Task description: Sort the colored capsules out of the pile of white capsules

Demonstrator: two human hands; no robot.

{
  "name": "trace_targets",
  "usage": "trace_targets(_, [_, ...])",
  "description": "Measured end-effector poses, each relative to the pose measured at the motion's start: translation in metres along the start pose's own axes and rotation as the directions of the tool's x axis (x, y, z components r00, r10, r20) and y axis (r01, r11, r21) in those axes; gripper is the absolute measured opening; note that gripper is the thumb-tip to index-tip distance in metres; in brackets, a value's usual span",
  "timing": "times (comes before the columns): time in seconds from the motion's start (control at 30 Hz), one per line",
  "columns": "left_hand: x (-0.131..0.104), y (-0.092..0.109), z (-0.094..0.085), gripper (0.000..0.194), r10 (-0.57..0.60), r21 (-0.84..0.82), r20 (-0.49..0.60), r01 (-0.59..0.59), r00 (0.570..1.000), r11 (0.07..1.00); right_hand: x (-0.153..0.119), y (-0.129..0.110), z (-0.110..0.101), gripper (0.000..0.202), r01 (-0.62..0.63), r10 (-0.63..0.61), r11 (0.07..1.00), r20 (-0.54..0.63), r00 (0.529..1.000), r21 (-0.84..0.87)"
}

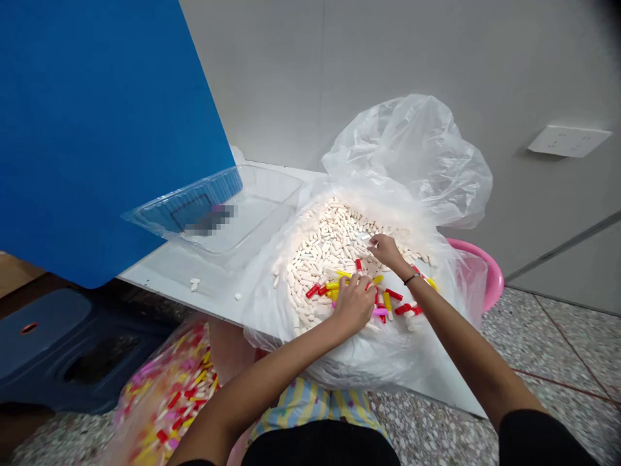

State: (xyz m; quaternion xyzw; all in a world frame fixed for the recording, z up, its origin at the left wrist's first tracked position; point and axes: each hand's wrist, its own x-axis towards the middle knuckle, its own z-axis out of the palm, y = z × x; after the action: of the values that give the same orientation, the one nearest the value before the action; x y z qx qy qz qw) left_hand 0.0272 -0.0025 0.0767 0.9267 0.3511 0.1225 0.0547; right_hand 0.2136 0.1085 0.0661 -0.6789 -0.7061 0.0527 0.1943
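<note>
A clear plastic bag (pixel 272 310) lies spread open on the table, heaped with small white pieces (pixel 330 236) shaped like short rods. Among them, toward the near side, are red, yellow and pink tubes (pixel 387 301). My left hand (pixel 356 303) bends down over these tubes with curled fingers; what lies under the fingertips is hidden. Farther back, my right hand (pixel 385 251) is closed in a pinch at the edge of the white heap. A white piece shows close to its fingertips, but I cannot tell whether it is held.
Left of the bag stands a clear plastic tray (pixel 194 243). A few white bits (pixel 195 285) lie on the white table (pixel 160 268). Below it, another bag (pixel 187 395) bulges with coloured tubes, beside a dark blue stool (pixel 43 336). A pink basin (pixel 492 278) is at the right.
</note>
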Motion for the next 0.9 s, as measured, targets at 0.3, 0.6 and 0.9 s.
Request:
trace_targets(0.3, [0.064, 0.017, 0.029, 0.024, 0.284, -0.005, 0.302, -0.296, 0.910, 0.955, -0.129, 0.003, -0.058, 0.034, -0.039, 0.246, 0.681, -0.178, 0.953, 0.731])
trace_targets(0.6, [0.076, 0.013, 0.025, 0.023, 0.304, -0.018, 0.331, -0.316, 0.893, 0.948, -0.188, 0.005, -0.055, 0.032, -0.087, 0.393, 0.588, -0.190, 0.900, 0.804])
trace_targets(0.9, [0.001, 0.020, -0.024, 0.032, 0.205, -0.438, 0.200, -0.100, 0.958, 0.893, -0.204, -0.022, -0.058, 0.027, -0.002, 0.484, 0.382, -0.199, 0.852, 0.924])
